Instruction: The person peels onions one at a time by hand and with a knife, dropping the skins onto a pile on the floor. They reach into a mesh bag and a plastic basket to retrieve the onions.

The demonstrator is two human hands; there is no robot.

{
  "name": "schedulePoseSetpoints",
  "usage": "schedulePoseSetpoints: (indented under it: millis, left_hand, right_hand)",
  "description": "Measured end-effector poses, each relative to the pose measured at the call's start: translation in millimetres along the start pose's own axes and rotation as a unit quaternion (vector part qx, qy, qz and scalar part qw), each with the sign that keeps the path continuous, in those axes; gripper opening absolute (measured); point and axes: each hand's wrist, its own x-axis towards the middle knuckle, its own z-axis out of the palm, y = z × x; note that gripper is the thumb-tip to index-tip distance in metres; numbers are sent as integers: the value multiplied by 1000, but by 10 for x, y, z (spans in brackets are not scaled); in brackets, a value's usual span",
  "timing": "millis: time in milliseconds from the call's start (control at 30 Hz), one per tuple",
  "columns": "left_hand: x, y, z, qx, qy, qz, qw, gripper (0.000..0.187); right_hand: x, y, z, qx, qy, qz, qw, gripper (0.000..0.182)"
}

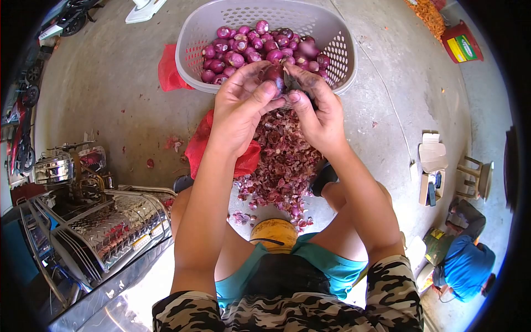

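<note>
My left hand (243, 102) is wrapped round a dark purple onion (274, 77), held up over the near rim of the grey basket (193, 27). On its right, my right hand (318, 108) has thumb and fingers pressed on a dark, thin object (293, 83) against the onion; what exactly it is I cannot make out. Peeled, shiny purple onions (238, 47) fill part of the basket behind my hands. Below them, a heap of dry onion skins (282, 160) lies on the floor, with a red mesh bag (247, 160) beside it on the left.
A yellow container (274, 233) stands between my legs. Metal vehicle parts (121, 221) are at the left. At the right are an open cardboard box (432, 166), a stool (474, 178) and a person in blue (467, 265). A red bucket (462, 43) lies at the upper right.
</note>
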Motion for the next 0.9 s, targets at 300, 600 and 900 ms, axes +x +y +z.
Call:
schedulePoseSetpoints:
  millis: [300, 600, 900]
  left_hand:
    - [8, 43, 63, 24, -1, 7, 1000, 42]
    - [-5, 85, 103, 23, 2, 18, 1000, 42]
    - [7, 78, 13, 31, 14, -3, 999, 38]
  right_hand:
    - [-23, -73, -8, 98, 3, 91, 991, 32]
    - [-3, -77, -91, 134, -13, 176, 975, 38]
    - [18, -92, -107, 22, -69, 44, 996, 39]
